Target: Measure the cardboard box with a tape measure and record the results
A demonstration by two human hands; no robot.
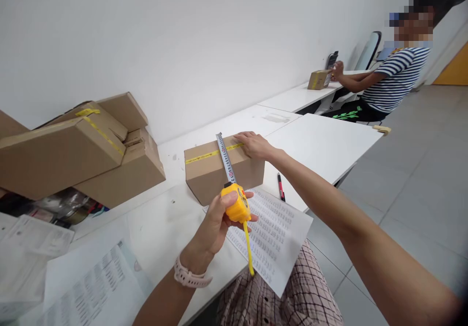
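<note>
The person's two hands are apart, both at work on a closed brown cardboard box (206,182) that sits near the middle of a white table (157,223). The left hand (215,219) is closed around a bright yellow tape measure (237,206), thumb on the case; a yellow strap (249,255) dangles below. The extended metal blade (226,163) lies across the box's top, crossing a strip of yellow tape. The right hand (256,146) rests on the box's far right top edge, fingers loosely extended rather than wrapped around it.

A white printed sheet (280,228) lies in front of the box, overhanging the table edge, with a red and black pen (281,187) just beside it. To the left are stacked brown cardboard cartons (62,150) and another printed sheet (91,282).

Beyond, against a plain white wall (201,48), a seated co-worker in a striped shirt (395,80) reaches toward a small taped carton (317,80). The floor (420,170) is grey tile.
</note>
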